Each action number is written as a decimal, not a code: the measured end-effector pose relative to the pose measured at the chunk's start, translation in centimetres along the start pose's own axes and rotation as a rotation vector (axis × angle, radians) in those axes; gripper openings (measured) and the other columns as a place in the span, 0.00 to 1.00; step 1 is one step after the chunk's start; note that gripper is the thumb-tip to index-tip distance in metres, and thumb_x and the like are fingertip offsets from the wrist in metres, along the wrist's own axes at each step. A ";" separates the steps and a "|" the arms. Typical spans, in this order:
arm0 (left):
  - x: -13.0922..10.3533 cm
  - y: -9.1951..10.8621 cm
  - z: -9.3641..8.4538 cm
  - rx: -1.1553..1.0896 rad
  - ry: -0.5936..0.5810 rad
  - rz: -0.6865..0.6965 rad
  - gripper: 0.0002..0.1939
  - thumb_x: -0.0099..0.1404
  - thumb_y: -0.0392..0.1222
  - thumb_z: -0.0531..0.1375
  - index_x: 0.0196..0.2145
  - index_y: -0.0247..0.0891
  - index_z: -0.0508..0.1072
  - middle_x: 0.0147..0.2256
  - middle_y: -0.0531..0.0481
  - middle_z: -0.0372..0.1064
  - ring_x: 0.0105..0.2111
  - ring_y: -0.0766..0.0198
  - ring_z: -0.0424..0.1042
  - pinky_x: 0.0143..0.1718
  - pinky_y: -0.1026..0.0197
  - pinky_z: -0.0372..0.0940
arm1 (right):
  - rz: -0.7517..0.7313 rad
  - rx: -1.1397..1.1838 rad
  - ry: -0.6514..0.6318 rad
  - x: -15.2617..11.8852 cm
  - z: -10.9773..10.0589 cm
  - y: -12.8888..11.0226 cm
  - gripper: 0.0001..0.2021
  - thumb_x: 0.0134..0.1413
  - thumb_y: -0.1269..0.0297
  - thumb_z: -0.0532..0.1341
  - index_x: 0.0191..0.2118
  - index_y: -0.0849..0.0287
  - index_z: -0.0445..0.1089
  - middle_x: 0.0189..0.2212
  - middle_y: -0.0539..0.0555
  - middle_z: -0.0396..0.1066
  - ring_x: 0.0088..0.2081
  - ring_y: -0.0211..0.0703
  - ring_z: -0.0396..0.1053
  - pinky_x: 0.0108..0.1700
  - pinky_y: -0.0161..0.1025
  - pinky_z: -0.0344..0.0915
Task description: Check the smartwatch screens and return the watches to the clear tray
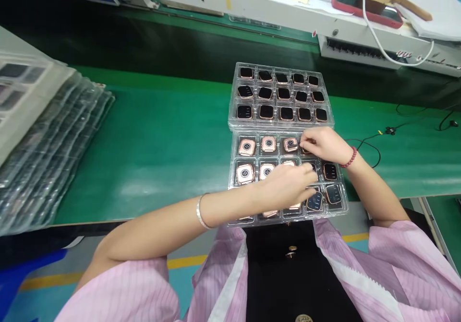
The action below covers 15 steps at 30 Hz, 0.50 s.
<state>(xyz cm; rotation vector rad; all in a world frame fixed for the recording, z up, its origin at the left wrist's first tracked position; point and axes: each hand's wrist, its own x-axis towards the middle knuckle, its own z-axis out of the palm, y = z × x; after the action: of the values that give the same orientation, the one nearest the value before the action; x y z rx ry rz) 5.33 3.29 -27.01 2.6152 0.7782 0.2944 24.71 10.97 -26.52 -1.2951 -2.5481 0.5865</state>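
A clear plastic tray (232, 168) near the table's front edge holds smartwatch bodies in compartments. The left columns show pink-gold backs with round sensors, such as one watch (247, 147); the right columns show dark screens, such as another watch (333, 194). My left hand (288, 183) reaches across the tray, thumb and fingers apart above a dark-screened watch, covering several compartments. My right hand (322, 144) is pinched at the back row, beside a back-up watch (289, 144). A small dark sliver shows at its fingertips, too small to name.
Behind stands a second clear tray (230, 115) of dark-screened watches. Stacked clear trays (82, 135) rise at the left on the green table (173, 135). A black cable (374, 144) lies right. A shelf overhead carries a red-cased phone (363, 7), papers and a white cable (374, 34).
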 end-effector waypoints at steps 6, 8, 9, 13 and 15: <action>1.6 -6.6 -2.0 -0.285 0.265 -0.363 0.35 0.64 0.37 0.63 0.67 0.37 0.60 0.51 0.43 0.74 0.38 0.61 0.75 0.44 0.57 0.69 | 0.147 0.274 0.190 0.1 0.7 0.7 0.12 0.63 0.59 0.57 0.29 0.57 0.66 0.21 0.49 0.68 0.24 0.39 0.62 0.30 0.36 0.56; 2.1 -8.1 -1.4 -0.370 0.266 -0.378 0.32 0.64 0.33 0.60 0.66 0.38 0.63 0.43 0.48 0.76 0.36 0.64 0.74 0.43 0.60 0.67 | 0.166 0.237 0.185 0.1 1.0 0.7 0.11 0.63 0.60 0.56 0.29 0.57 0.66 0.21 0.49 0.69 0.24 0.39 0.62 0.30 0.36 0.56; 2.2 -8.5 -1.1 -0.395 0.280 -0.381 0.30 0.65 0.32 0.60 0.64 0.38 0.65 0.40 0.50 0.76 0.34 0.65 0.73 0.42 0.61 0.67 | 0.167 0.218 0.181 0.1 1.2 0.7 0.11 0.63 0.61 0.56 0.29 0.57 0.66 0.22 0.49 0.69 0.24 0.39 0.63 0.30 0.36 0.56; 2.3 -8.8 -0.2 -0.476 0.364 -0.395 0.24 0.64 0.32 0.61 0.58 0.37 0.70 0.34 0.53 0.75 0.25 0.69 0.66 0.35 0.63 0.64 | 0.165 0.122 0.184 0.0 1.7 0.8 0.11 0.62 0.61 0.57 0.29 0.57 0.67 0.22 0.49 0.69 0.24 0.39 0.63 0.31 0.36 0.55; 2.2 -8.8 -0.2 -0.516 0.373 -0.394 0.21 0.64 0.32 0.61 0.55 0.36 0.72 0.31 0.55 0.74 0.23 0.70 0.63 0.33 0.63 0.62 | 0.163 0.021 0.193 0.0 2.0 1.0 0.11 0.62 0.62 0.58 0.29 0.58 0.68 0.23 0.50 0.70 0.25 0.40 0.64 0.32 0.36 0.54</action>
<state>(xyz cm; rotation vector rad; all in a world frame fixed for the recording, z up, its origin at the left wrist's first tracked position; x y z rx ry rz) 2.85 11.32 -30.44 1.9002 1.1393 0.7636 24.67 11.01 -28.75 -1.4845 -2.2914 0.4909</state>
